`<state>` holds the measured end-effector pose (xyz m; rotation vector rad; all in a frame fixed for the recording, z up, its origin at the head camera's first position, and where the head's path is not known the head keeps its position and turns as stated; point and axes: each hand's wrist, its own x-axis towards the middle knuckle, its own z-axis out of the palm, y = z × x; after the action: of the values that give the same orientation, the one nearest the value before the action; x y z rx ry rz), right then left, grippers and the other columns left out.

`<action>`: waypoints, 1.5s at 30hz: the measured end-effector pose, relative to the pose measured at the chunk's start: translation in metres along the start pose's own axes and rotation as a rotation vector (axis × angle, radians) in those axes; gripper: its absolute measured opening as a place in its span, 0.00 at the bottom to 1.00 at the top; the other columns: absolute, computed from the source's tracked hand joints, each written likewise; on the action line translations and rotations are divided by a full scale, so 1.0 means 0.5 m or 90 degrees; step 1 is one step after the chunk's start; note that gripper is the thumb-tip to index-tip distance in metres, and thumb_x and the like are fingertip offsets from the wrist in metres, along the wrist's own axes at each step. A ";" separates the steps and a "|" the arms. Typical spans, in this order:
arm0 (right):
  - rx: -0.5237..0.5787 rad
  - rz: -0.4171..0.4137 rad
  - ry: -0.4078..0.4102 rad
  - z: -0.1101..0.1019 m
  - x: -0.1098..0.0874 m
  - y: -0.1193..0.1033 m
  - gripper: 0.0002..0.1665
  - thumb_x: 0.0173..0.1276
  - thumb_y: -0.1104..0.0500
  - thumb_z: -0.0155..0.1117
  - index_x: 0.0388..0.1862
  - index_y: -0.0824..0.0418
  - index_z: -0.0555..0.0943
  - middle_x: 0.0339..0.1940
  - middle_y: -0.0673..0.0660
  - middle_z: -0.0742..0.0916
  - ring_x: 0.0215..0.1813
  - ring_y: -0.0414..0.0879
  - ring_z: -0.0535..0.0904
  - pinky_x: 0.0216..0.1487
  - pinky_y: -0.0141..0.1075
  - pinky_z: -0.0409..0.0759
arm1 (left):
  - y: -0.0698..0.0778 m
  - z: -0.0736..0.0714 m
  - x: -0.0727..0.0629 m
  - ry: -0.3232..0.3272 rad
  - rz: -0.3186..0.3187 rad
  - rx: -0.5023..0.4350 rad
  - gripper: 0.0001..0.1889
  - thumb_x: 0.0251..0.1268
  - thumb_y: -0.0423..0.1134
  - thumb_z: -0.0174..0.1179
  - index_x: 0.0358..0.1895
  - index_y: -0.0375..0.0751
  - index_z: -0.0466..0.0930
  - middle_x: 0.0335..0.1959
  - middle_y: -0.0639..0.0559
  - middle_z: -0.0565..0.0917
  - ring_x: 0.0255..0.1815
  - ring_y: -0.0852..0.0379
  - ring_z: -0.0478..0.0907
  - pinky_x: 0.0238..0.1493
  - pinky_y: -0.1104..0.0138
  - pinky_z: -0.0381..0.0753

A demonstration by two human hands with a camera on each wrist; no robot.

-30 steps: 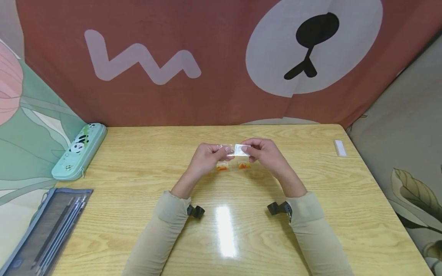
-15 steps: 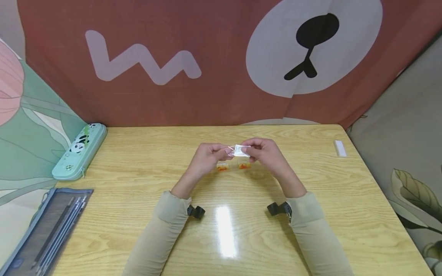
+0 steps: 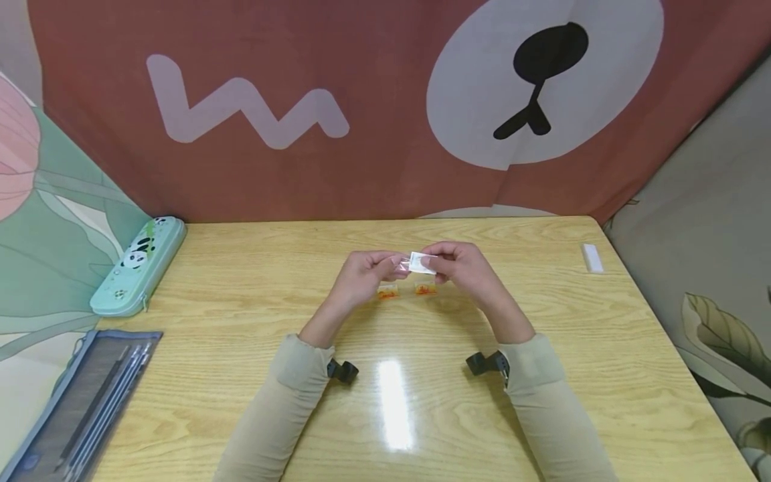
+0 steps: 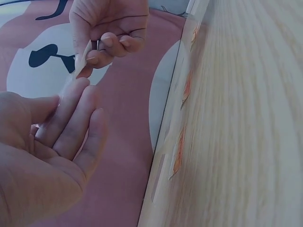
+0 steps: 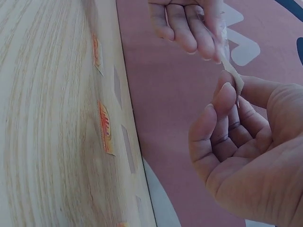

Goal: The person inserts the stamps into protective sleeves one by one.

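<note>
Raised over the far middle of the table [image 3: 271, 402], my two hands meet at a small white paper piece with clear plastic film joined to it. My right hand [image 3: 460, 266] pinches the white paper piece [image 3: 419, 263] between thumb and fingers. Clear film [image 3: 404, 266] is pinched by my left hand [image 3: 361, 278], its end partly hidden by the fingertips. The right wrist view shows the piece edge-on as a thin, folded-looking strip [image 5: 234, 78]. Below the hands lie small orange-printed packets, one on the left [image 3: 388, 291] and one on the right [image 3: 425, 288].
A teal pencil case [image 3: 138, 268] with pandas lies at the back left. Nearer on that side is a dark mesh pouch [image 3: 102, 395] holding several pencils. A white block like an eraser [image 3: 593, 258] lies near the right edge. A printed red-brown cloth [image 3: 361, 174] hangs behind the table.
The clear film at my left fingertips was spread out flat a second ago and is now bunched beside the white piece. My right hand has barely moved.
</note>
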<state>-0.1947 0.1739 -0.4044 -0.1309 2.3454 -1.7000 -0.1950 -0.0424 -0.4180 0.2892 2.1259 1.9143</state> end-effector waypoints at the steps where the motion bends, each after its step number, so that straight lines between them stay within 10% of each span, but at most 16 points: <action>1: -0.001 0.001 0.000 0.000 0.001 0.000 0.15 0.75 0.57 0.63 0.52 0.66 0.84 0.41 0.54 0.86 0.31 0.42 0.78 0.38 0.37 0.84 | 0.000 0.000 -0.001 0.003 0.001 0.007 0.15 0.78 0.39 0.56 0.54 0.33 0.86 0.44 0.38 0.90 0.45 0.49 0.90 0.60 0.47 0.84; 22: 0.010 -0.002 0.012 -0.001 -0.001 -0.004 0.15 0.73 0.57 0.64 0.51 0.67 0.85 0.35 0.49 0.85 0.33 0.45 0.79 0.37 0.31 0.82 | 0.005 -0.002 -0.009 0.036 -0.001 0.076 0.18 0.76 0.50 0.59 0.42 0.40 0.92 0.33 0.49 0.92 0.41 0.56 0.91 0.55 0.60 0.88; 31: 0.059 -0.009 0.033 0.002 -0.005 -0.010 0.17 0.76 0.56 0.62 0.58 0.62 0.83 0.34 0.50 0.83 0.26 0.40 0.78 0.36 0.30 0.84 | 0.004 0.001 -0.004 0.027 0.028 0.093 0.14 0.79 0.41 0.53 0.47 0.41 0.89 0.14 0.53 0.75 0.13 0.60 0.71 0.19 0.57 0.80; 45: 0.112 -0.039 0.102 -0.006 0.002 -0.004 0.16 0.74 0.62 0.64 0.56 0.68 0.79 0.32 0.45 0.85 0.31 0.37 0.82 0.40 0.31 0.87 | 0.011 -0.013 -0.005 -0.008 0.031 0.011 0.19 0.81 0.37 0.51 0.69 0.41 0.69 0.44 0.34 0.89 0.34 0.33 0.88 0.14 0.72 0.63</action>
<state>-0.1964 0.1758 -0.4020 -0.0378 2.3075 -2.0061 -0.1949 -0.0486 -0.4120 0.3598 2.1473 1.9159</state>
